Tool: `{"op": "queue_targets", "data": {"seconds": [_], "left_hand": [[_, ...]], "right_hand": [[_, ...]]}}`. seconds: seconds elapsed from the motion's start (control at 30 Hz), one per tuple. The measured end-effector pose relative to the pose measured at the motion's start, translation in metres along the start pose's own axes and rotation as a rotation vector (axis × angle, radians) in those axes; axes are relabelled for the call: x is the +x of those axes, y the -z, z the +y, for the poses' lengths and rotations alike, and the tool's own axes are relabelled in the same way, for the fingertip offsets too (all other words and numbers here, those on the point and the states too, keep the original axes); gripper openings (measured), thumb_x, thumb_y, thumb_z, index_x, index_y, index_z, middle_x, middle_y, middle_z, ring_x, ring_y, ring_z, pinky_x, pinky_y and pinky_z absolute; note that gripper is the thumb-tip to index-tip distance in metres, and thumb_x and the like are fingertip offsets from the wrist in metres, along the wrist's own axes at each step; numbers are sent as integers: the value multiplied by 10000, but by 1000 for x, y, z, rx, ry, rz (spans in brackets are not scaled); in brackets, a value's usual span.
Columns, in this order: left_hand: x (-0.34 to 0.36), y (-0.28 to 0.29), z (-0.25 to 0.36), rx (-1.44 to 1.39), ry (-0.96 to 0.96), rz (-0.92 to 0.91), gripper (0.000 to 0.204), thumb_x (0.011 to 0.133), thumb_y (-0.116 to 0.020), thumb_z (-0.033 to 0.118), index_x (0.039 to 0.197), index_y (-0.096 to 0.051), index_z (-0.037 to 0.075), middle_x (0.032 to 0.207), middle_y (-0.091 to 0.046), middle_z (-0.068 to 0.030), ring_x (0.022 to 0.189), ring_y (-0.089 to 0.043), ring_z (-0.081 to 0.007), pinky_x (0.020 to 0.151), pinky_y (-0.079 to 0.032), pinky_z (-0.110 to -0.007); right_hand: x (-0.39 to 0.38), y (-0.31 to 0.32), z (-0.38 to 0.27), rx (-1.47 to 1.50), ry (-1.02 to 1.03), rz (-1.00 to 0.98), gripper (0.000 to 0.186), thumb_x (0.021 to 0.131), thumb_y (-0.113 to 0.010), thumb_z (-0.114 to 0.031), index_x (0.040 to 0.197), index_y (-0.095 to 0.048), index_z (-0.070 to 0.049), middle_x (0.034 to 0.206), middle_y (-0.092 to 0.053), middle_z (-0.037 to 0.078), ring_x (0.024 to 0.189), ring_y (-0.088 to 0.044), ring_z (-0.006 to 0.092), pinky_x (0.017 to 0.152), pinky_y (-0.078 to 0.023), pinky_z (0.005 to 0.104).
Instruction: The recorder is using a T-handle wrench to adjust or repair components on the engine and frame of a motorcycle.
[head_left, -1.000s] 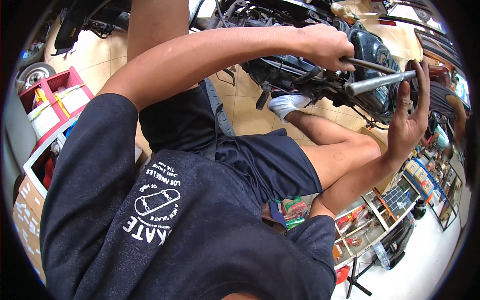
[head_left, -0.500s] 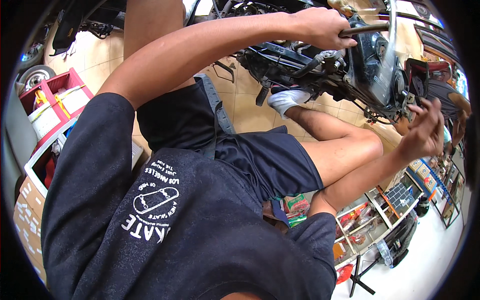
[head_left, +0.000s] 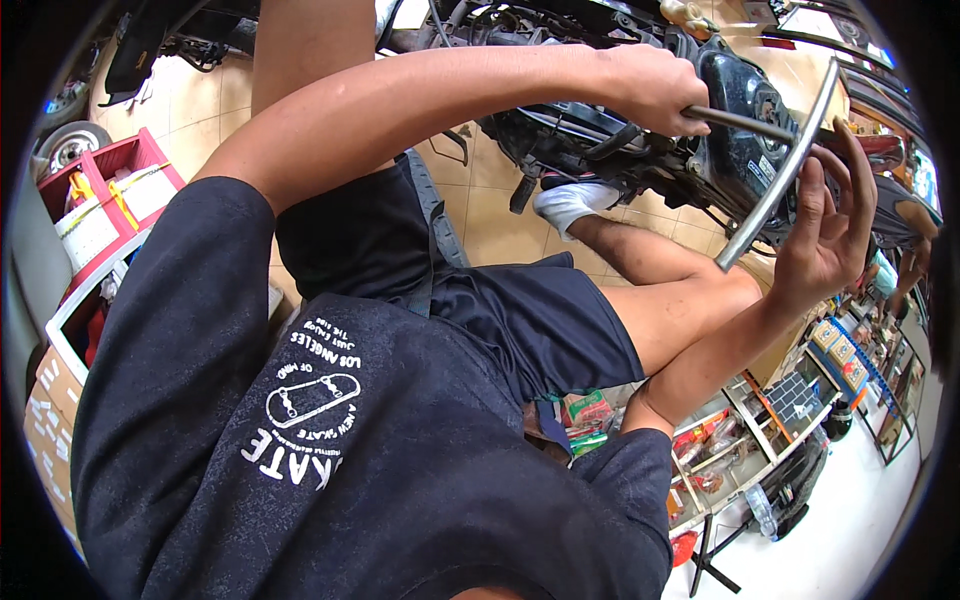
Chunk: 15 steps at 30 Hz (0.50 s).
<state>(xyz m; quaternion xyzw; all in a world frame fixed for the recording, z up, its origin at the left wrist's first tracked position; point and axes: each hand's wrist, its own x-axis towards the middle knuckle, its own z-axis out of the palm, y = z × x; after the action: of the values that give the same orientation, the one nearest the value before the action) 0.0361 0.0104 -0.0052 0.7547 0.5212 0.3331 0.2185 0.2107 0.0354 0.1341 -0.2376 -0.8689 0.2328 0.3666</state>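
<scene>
My left hand (head_left: pixel 665 95) is closed around the dark metal shaft (head_left: pixel 745 123) of a T-shaped tool, over a motorcycle's glossy black tank (head_left: pixel 730 80). The tool's silver crossbar (head_left: pixel 781 182) slants from upper right down toward my knee. My right hand (head_left: pixel 820 215) is beside the crossbar on its right, fingers apart and curved, tips near the bar; whether they touch it I cannot tell. Dark engine parts and cables (head_left: pixel 600 135) lie under my left arm.
A red-and-white compartment box (head_left: pixel 110 195) and a loose wheel (head_left: pixel 75 150) are at left, with cardboard boxes (head_left: pixel 55 420) below. A parts display case (head_left: pixel 735 450) stands at lower right. A co-worker (head_left: pixel 910 240) is at far right. My legs straddle tiled floor (head_left: pixel 470 210).
My left hand rose, then came back down with the shaft. The crossbar has swung from near-horizontal through upright to a steep slant. My right hand dropped away, then rose back beside the bar.
</scene>
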Motion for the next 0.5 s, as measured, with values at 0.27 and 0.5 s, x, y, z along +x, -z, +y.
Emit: {"op": "queue_targets", "data": {"seconds": [0.27,0.5], "left_hand": [[-6,-6,5,-27,-54,-107,287,921,-629,323,895,-724,54,732,-681,-187,692,-677,-386,649,-560,-472],[-4,3,5,19,-36,-64,266,903,-653,314,919,-732,61,750,-688,-178,688,-679,-373,634,-559,-458]], "right_hand": [[5,0,-2,-206,170,-118,419,887,-709,-8,1298,-638,-48,1365,-579,131,1144,-640,217,850,-564,291],[5,5,-11,-237,49,-142,407,934,-624,30,1337,-608,-31,1440,-552,108,1158,-648,211,875,-558,294]]}}
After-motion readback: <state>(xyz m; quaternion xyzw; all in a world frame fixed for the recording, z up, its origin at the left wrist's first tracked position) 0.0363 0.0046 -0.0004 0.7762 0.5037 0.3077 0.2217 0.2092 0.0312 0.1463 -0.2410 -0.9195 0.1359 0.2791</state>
